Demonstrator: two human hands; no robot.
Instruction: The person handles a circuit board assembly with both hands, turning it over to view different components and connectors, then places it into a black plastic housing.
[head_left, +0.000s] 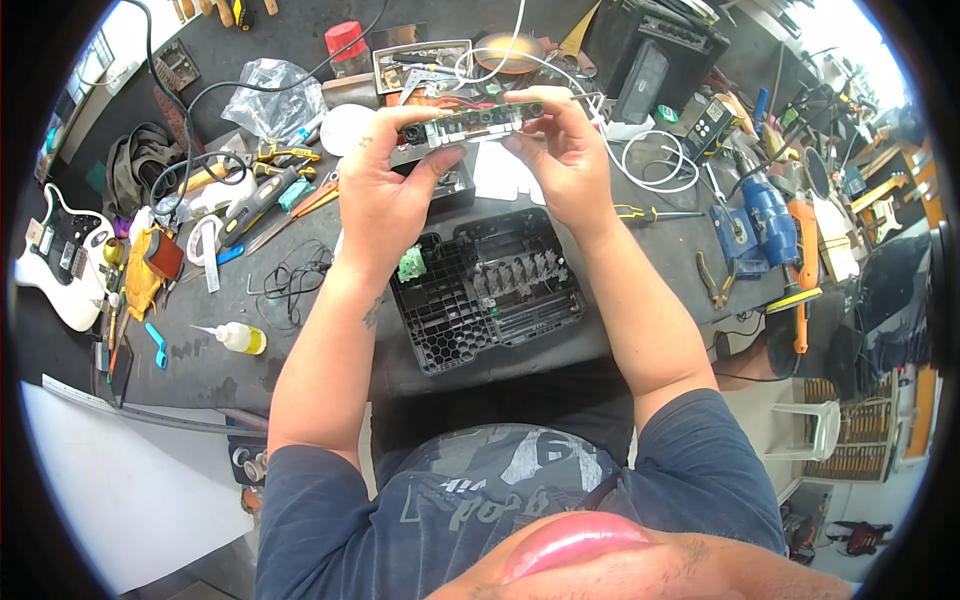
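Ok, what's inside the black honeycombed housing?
Inside the honeycombed housing sits a row of grey parts, with a green piece at its left edge. Whatever lies beneath them is covered.

passage: bench [668, 262] between right forearm [642, 305] and pliers [709, 281] | blocks: screwdriver [655, 214] at far end, black casing [455, 338] left of forearm

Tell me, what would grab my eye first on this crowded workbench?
First, the left hand and right hand, holding up a narrow electronic-looking part near the top centre. Below them lies a black plastic casing, part of it a honeycomb grid. At the far left, a white guitar body stands out.
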